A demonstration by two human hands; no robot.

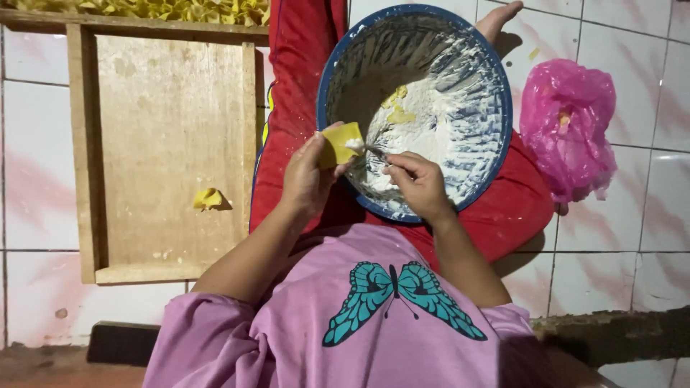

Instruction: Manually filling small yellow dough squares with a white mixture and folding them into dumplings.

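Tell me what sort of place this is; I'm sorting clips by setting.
Probably a home floor used for food preparation. The person sits on tiled floor with a filling-smeared bowl on their lap, a wooden tray alongside. The left hand holds a yellow wrapper.

Centre frame: left hand (305, 179) pinches a yellow dough square (341, 142). Right hand (418, 185) holds a thin utensil (374, 151), tip touching the square. Upper centre: blue-rimmed bowl (496, 86) smeared with white filling. Left: wooden tray (172, 122) bearing one folded yellow piece (208, 198). Right: pink plastic bag (566, 129) on tiled floor (647, 230).
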